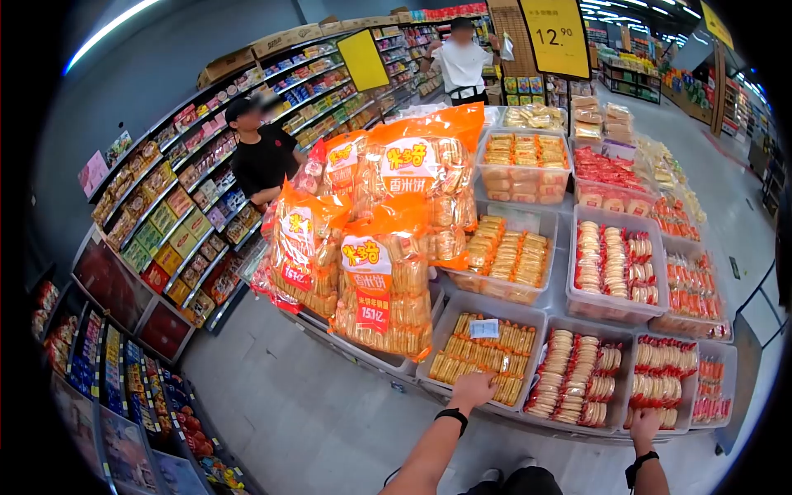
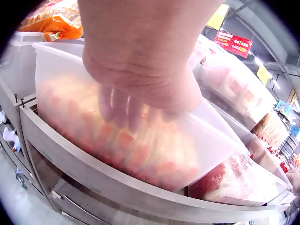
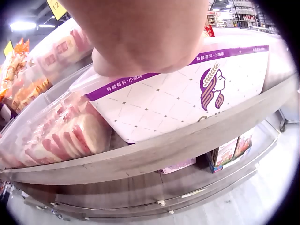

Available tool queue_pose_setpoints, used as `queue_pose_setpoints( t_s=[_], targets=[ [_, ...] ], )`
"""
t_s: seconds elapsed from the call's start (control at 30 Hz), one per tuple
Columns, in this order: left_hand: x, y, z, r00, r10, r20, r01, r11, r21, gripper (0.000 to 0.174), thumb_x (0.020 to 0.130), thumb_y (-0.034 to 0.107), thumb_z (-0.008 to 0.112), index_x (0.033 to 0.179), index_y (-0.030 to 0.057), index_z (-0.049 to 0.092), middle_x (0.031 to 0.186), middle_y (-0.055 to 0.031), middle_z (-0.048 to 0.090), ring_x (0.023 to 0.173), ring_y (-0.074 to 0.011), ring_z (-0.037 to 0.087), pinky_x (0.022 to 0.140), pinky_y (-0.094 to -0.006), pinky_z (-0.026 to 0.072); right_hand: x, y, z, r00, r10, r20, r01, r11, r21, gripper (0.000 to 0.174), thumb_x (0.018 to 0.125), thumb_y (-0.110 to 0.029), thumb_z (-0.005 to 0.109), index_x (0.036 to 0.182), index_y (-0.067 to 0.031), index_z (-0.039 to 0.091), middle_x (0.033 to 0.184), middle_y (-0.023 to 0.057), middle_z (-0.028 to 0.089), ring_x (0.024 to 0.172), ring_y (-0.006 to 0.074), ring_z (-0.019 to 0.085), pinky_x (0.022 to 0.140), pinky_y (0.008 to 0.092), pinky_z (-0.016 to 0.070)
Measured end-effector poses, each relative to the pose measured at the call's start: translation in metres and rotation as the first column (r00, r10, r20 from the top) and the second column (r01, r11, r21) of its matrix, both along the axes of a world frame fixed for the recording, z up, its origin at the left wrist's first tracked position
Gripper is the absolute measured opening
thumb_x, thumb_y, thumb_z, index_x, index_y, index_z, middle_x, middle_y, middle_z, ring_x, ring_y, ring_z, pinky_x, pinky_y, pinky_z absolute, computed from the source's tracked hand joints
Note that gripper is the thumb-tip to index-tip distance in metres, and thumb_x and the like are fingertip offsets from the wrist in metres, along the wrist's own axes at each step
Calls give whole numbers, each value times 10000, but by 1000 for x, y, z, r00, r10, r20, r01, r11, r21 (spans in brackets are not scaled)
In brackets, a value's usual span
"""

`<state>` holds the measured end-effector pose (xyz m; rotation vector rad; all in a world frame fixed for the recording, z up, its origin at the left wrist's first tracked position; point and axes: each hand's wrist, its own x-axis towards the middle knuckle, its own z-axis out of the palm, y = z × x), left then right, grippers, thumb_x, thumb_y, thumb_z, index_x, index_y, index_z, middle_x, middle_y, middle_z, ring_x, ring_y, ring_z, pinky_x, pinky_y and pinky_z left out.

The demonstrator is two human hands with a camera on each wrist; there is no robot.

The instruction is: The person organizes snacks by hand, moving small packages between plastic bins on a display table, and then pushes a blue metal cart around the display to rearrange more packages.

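Note:
My left hand (image 1: 476, 389) reaches over the front rim of a translucent bin (image 1: 422, 369) holding rows of small wrapped snacks (image 1: 487, 356). Through the bin's cloudy wall (image 2: 61, 70) in the left wrist view, several fingers (image 2: 119, 110) of this hand (image 2: 140, 70) point down, close to the packets. At the front right, my right hand (image 1: 645, 425) is at the near edge of a bin of round crackers in red-trimmed wrappers (image 1: 657, 392). The right wrist view shows the heel of that hand (image 3: 145, 42) above a white, purple-banded bin front (image 3: 164, 108); its fingers are hidden.
Large orange snack bags (image 1: 371, 280) stand at the display's left. More bins (image 1: 615, 309) fill the middle and right. A person in black (image 1: 268, 153) stands at the left and one in white (image 1: 462, 66) behind. A grey ledge (image 2: 93, 164) runs along the bins' front.

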<state>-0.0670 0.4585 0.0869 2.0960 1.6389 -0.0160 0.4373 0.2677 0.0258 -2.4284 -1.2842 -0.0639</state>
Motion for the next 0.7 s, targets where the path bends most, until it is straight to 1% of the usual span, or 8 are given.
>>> queue_pose_setpoints(
  t_s=[0.07, 0.2, 0.3, 0.43, 0.5, 0.6, 0.7],
  targets=[
    [0, 1, 0, 1000, -15, -11, 15, 1000, -8, 374, 920, 400, 524, 1165, 149, 655, 995, -144, 731, 987, -343, 680, 844, -506, 526, 5, -1, -7, 1000, 22, 9, -22, 1000, 15, 274, 838, -238, 615, 693, -12, 668, 716, 232, 643, 710, 424, 644, 667, 542, 492],
    [0, 2, -7, 1000, -15, -8, 15, 1000, -3, 404, 925, 410, 524, 1227, 171, 647, 1040, -148, 727, 1013, -339, 676, 875, -497, 527, 1, 0, 1, 1000, 30, -5, -30, 1000, 6, 256, 829, -236, 617, 693, -25, 667, 712, 221, 642, 701, 420, 642, 661, 542, 489],
    [0, 1, -7, 1000, 0, 7, 0, 1000, -22, 437, 929, 412, 517, 1288, 193, 634, 1080, -150, 723, 1026, -337, 674, 889, -488, 529, -6, -2, 9, 998, 51, 27, -52, 998, 47, 245, 827, -235, 616, 705, -31, 675, 712, 214, 648, 697, 416, 644, 654, 538, 489],
    [1, -1, 0, 1000, 15, -26, -16, 998, -57, 469, 928, 420, 515, 1333, 208, 621, 1115, -141, 721, 1033, -333, 674, 894, -482, 532, -4, 0, 4, 1000, 18, 10, -18, 999, 41, 252, 830, -245, 618, 711, -33, 682, 717, 205, 657, 689, 415, 644, 650, 534, 493],
    [2, 0, -1, 999, 13, -34, -15, 998, -53, 471, 923, 420, 517, 1329, 207, 624, 1101, -137, 725, 1026, -332, 677, 893, -483, 532, -4, -1, 6, 1000, 13, 20, -13, 1000, 16, 252, 831, -249, 618, 723, -34, 693, 728, 202, 665, 688, 413, 644, 653, 532, 499],
    [1, -4, -4, 999, 12, -38, -13, 1000, -22, 454, 924, 425, 498, 1305, 218, 635, 1071, -144, 727, 1001, -343, 683, 865, -495, 534, 1, 0, 4, 999, 8, -47, -12, 997, -75, 256, 832, -252, 615, 738, -32, 707, 756, 204, 675, 698, 411, 648, 665, 530, 507],
    [1, 2, -8, 999, -19, -38, 19, 1000, 0, 451, 925, 430, 491, 1297, 221, 635, 1056, -153, 727, 985, -355, 685, 847, -504, 536, 1, 0, 4, 999, 27, -18, -28, 996, -81, 262, 831, -256, 613, 747, -30, 717, 772, 209, 679, 713, 408, 655, 683, 528, 516]
  ],
)
